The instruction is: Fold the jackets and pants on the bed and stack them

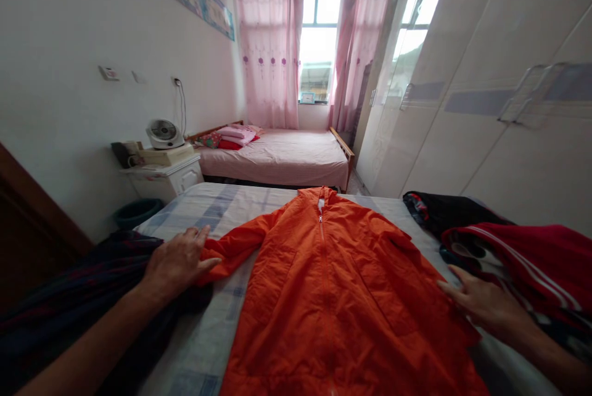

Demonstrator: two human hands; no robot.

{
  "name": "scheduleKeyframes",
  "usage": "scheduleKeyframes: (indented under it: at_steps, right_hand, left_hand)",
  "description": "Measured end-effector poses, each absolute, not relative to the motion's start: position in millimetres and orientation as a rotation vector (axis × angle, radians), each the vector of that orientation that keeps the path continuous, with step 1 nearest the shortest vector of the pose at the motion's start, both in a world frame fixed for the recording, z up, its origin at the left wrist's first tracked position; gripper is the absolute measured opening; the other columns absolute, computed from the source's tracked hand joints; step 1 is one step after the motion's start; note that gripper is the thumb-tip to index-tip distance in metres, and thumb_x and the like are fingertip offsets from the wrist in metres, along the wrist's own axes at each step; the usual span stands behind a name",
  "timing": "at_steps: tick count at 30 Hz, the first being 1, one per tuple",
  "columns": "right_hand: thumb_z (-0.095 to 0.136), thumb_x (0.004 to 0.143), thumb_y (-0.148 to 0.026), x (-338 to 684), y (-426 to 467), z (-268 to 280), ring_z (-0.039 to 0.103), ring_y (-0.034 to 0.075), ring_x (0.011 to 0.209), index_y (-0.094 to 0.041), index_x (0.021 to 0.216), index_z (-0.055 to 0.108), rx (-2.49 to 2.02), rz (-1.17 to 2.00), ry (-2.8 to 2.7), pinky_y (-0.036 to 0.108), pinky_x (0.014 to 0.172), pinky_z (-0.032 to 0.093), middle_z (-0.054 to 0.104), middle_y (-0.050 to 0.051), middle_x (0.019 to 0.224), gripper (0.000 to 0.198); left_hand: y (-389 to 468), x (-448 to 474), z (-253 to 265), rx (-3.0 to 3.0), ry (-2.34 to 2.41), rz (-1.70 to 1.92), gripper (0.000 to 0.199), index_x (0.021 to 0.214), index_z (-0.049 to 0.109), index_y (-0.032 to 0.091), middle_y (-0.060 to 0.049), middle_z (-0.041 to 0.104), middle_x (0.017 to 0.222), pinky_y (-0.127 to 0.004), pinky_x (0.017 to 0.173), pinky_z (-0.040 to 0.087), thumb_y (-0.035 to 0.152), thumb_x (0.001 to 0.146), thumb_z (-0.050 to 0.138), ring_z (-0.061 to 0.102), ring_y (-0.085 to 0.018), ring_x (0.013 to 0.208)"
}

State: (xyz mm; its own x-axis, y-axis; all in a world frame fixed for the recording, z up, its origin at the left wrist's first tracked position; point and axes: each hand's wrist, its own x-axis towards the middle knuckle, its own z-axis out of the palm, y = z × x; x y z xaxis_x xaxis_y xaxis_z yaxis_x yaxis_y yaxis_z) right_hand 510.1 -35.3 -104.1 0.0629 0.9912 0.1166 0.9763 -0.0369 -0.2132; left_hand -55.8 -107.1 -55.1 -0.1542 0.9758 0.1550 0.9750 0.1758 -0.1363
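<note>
An orange zip-up jacket (319,297) lies front side up on a bed with a blue-and-white checked sheet (222,205). Its zipper is closed up to near the collar, and one sleeve stretches out to the left. My left hand (178,260) rests at the cuff of that sleeve, fingers and thumb apart. Along the jacket's right side, my right hand (485,300) touches the edge of the other sleeve with thumb and forefinger spread; its remaining fingers are partly hidden.
Dark plaid cloth (106,285) is heaped at the left. Folded red (546,260) and black clothes (453,211) lie at the right. Beyond are a pink-sheeted bed (287,155), a nightstand (180,174) with a fan (165,132), a bin (137,212) and a white wardrobe (499,155).
</note>
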Motion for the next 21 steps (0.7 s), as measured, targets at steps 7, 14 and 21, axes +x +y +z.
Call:
scheduleKeyframes:
  at_steps: [7, 14, 21]
  right_hand:
    - [0.040, 0.080, -0.034, 490.3, 0.7, -91.9, 0.063, 0.021, 0.067, -0.019, 0.072, 0.057, -2.100, 0.260, -2.157, 0.030, 0.061, 0.040, 0.065, 0.007, 0.071, 0.025]
    - [0.033, 0.087, -0.041, 515.7, 21.6, 4.9, 0.060, 0.029, 0.073, -0.018, 0.107, 0.055, -2.308, -0.496, -1.617, 0.035, 0.058, 0.037, 0.064, 0.016, 0.087, 0.038]
    - [0.031, 0.088, -0.041, 502.7, -20.7, -41.5, 0.064, 0.030, 0.081, -0.018, 0.116, 0.049, -2.105, -0.320, -1.784, 0.040, 0.066, 0.045, 0.065, 0.015, 0.105, 0.040]
  left_hand:
    - [-77.6, -78.9, -18.5, -1.767, -2.310, 0.036, 0.032, 0.097, 0.067, 0.016, -0.013, 0.066, 0.098, -0.035, 0.069, 0.045, 0.028, 0.086, 0.039, 0.063, -0.029, 0.088]
    - [-55.1, -106.5, 20.8, -1.522, -2.096, -0.243, 0.040, 0.115, 0.059, 0.009, -0.018, 0.053, 0.112, -0.042, 0.081, 0.042, 0.016, 0.084, 0.036, 0.052, -0.035, 0.104]
    - [-87.2, -55.1, -43.5, -1.979, -2.182, -0.363, 0.038, 0.113, 0.059, 0.012, -0.014, 0.060, 0.111, -0.038, 0.090, 0.044, 0.031, 0.086, 0.040, 0.058, -0.028, 0.101]
